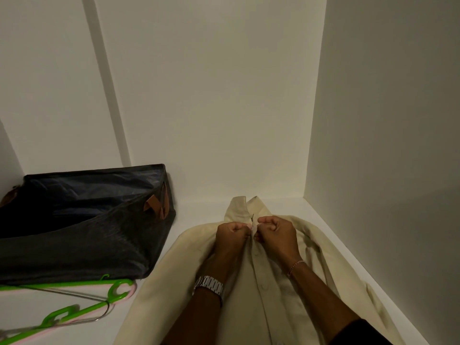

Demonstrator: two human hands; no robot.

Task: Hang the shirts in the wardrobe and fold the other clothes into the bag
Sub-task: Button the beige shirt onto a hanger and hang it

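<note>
White wardrobe walls [211,95] fill the upper part of the head view, meeting at a corner toward one o'clock, and a white shelf floor [189,217] runs beneath them. At nine o'clock sits a large dark bag [82,235] with brown leather tabs, its top gaping open and its far edge against the back wall. From the centre down to six o'clock lies a cream shirt [281,290], spread front-up on the shelf floor with its collar [245,207] pointing to twelve o'clock near the back wall and its button placket running straight toward the person; its right side reaches close to the right-hand wall. At seven to eight o'clock, just in front of the bag and left of the shirt, lie several hangers [74,310], bright green plastic ones stacked over a pale pink one, with a thin wire hook showing among them. Both forearms come in from six o'clock over the shirt. The left hand [231,235] has its fingers curled tight and pinches the left edge of the placket just below the collar; the right hand [276,232], likewise curled, pinches the opposite edge, so the two fists meet knuckle to knuckle at the top button. A silver metal watch [210,286] circles the left wrist, and a thin bracelet [296,266] circles the right wrist.
</note>
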